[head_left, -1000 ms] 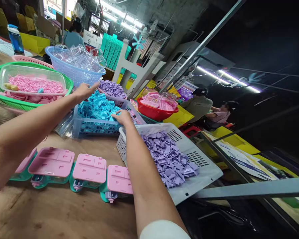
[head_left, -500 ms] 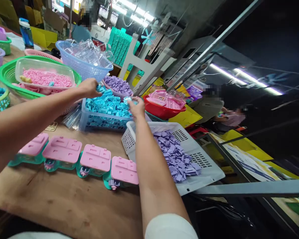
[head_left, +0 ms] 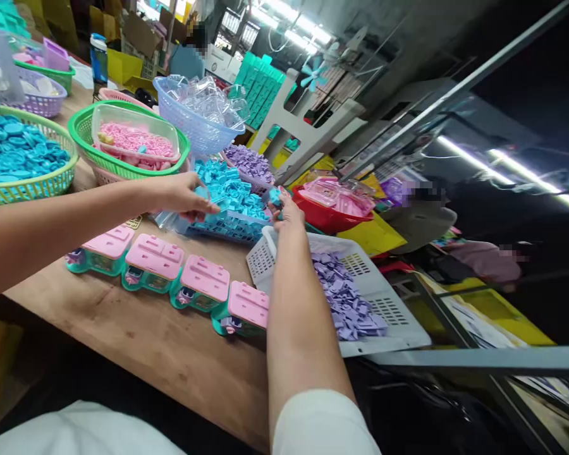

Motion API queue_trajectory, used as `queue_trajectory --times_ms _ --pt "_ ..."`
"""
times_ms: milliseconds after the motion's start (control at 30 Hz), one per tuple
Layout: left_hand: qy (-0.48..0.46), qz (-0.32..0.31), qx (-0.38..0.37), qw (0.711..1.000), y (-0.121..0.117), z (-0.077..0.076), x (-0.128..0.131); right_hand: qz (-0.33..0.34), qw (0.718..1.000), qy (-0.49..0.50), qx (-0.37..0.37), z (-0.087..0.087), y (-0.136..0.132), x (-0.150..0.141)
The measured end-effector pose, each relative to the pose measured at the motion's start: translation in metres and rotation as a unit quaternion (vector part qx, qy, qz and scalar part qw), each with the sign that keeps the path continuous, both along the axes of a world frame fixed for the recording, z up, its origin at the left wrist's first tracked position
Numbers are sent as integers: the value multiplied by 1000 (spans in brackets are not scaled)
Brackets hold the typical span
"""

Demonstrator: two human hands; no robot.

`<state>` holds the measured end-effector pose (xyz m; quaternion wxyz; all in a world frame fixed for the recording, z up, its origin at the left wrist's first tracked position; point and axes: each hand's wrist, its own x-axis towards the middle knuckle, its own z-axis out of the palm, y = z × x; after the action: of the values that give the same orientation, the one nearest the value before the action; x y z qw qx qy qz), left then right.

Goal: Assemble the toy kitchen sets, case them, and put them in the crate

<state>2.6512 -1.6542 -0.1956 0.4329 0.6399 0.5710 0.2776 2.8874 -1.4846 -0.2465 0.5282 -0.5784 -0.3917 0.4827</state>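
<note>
My left hand [head_left: 183, 196] is closed in a pinch on a small blue plastic part, just over the near left side of the blue crate of blue parts [head_left: 227, 193]. At the crate's right corner my right hand [head_left: 284, 212] is raised, fingers closed on another blue part [head_left: 275, 196]. Below both forearms, several pink-topped, teal-bodied toy pieces [head_left: 152, 262] sit in a row on the wooden table [head_left: 146, 341]. A white tray of purple parts [head_left: 389, 309] lies to the right of my right forearm.
A green basket with a clear tub of pink parts [head_left: 133, 142], a green basket of blue discs [head_left: 19, 155], a blue basket of clear pieces [head_left: 199, 117], a purple-parts basket [head_left: 249, 161] and a red bowl [head_left: 329, 212] crowd the table's far side. Other people sit at right.
Both hands have closed on blue parts and lifted from the crate; the left drew back toward me. The view swung left, bringing in the basket of blue discs.
</note>
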Motion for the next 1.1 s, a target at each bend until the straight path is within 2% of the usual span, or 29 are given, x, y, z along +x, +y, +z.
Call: queue_trajectory --times_ms 67,100,167,200,233,300,333,367,433,500,600,667,800,900,967,1033,1100 --pt "3 -65 -38 997 -33 -11 -6 15 1000 24 -3 13 -15 1" --pt "18 -92 -69 993 -51 -22 -8 48 998 32 8 17 -28 3" --pt "53 -145 -137 978 -85 -50 -13 179 982 17 50 18 -67 8" --pt "71 -165 -160 971 -101 -66 -14 270 960 -12 74 14 -91 10" --pt "87 -179 -181 963 -115 -81 -16 366 925 -54 87 7 -118 10" --pt "116 -186 -203 954 -134 -107 -19 531 831 -148 81 -12 -174 8" --pt "134 -182 -203 953 -140 -117 -21 581 788 -191 68 -23 -200 6" --pt "153 -180 -193 952 -144 -124 -22 599 765 -231 57 -36 -223 4" --pt "194 -166 -133 958 -147 -133 -26 573 758 -308 50 -60 -259 0" --pt "235 -132 -51 962 -147 -137 -30 507 779 -363 71 -78 -281 3" --pt "260 -116 43 958 -154 -140 -37 411 808 -401 135 -90 -296 13" --pt "259 -130 97 952 -162 -145 -41 380 810 -414 167 -91 -300 18" --pt "286 -99 205 931 -176 -159 -45 392 776 -466 164 -96 -302 15" --pt "290 -81 259 918 -184 -168 -46 400 747 -509 150 -101 -302 9" --pt "274 -71 290 914 -191 -170 -47 406 738 -520 145 -100 -302 6" --pt "242 -53 314 916 -198 -168 -47 422 748 -490 150 -96 -305 1" --pt "184 -33 330 926 -204 -162 -45 436 787 -405 162 -88 -309 -9"
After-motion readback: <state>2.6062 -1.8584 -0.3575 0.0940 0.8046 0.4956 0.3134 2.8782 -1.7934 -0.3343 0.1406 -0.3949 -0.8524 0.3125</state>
